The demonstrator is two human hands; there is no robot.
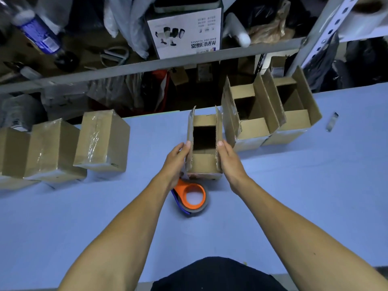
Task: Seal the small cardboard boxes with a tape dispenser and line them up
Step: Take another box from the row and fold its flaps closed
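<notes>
A small open cardboard box [204, 162] stands in the middle of the blue table [294, 196], its flaps upright. My left hand [175, 162] presses its left side flap and my right hand [230, 162] presses its right side flap, so both hands clasp the box. An orange tape dispenser [192, 197] with a grey tape roll lies flat on the table just in front of the box, under my left wrist. Three taped, closed boxes sit in a row at the left, the nearest one [102, 141] beside the middle. Two open boxes [247, 114] [294, 108] stand at the right.
A grey metal shelf rail [147, 69] crosses behind the table, with a printed white carton [184, 32], a plastic bottle [39, 32] and bags above it. A small strip of tape [331, 121] lies at the far right of the table. A dark garment [216, 274] shows at the bottom edge.
</notes>
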